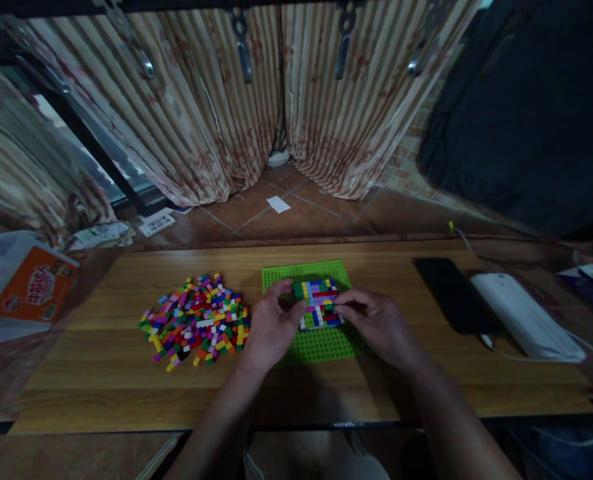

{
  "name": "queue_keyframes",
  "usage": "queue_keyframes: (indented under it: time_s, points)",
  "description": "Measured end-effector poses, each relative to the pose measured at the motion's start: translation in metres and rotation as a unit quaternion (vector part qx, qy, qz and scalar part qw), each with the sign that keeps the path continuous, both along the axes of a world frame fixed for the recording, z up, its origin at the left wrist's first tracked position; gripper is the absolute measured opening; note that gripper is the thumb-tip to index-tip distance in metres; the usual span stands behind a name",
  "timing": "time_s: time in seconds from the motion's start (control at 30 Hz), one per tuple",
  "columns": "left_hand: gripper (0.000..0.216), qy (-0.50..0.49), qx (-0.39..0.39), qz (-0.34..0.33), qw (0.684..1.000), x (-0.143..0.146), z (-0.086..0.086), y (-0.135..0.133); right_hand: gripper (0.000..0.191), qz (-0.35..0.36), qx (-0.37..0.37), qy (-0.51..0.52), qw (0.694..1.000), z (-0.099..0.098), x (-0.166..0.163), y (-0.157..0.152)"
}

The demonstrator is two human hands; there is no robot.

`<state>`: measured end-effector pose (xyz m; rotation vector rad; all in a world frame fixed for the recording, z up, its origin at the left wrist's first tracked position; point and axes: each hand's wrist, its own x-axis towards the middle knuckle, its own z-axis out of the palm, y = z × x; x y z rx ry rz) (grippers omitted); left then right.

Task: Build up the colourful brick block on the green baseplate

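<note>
A flat build of toy building bricks (316,303) in many colours lies on a green studded baseplate (321,345). My left hand (273,327) is at the build's left side, thumb and forefinger spread apart along its edge. At the right edge, the thumb and forefinger of my right hand (376,323) are pinched together over the bricks. Whatever sits between those fingertips is too small to make out. To the left of the baseplate spreads a heap of loose toy bricks (199,320) in mixed colours.
On the wooden table (101,373), a black phone-like slab (456,293) and a white device (526,317) with a cable are at the right. A clear plastic box (1,260) with an orange label stands beyond the left end. Curtains (216,100) hang behind.
</note>
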<state>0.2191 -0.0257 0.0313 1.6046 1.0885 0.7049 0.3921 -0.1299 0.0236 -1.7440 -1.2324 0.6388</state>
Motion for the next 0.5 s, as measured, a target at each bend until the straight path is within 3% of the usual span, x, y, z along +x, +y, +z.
queue_keyframes:
  time_s: [0.5]
  points:
    - [0.041,-0.014,-0.003,-0.006,1.000,-0.0004,-0.0051,0.0004,0.019,-0.062,-0.014,0.155,0.986,-0.0016,-0.0027,0.0081]
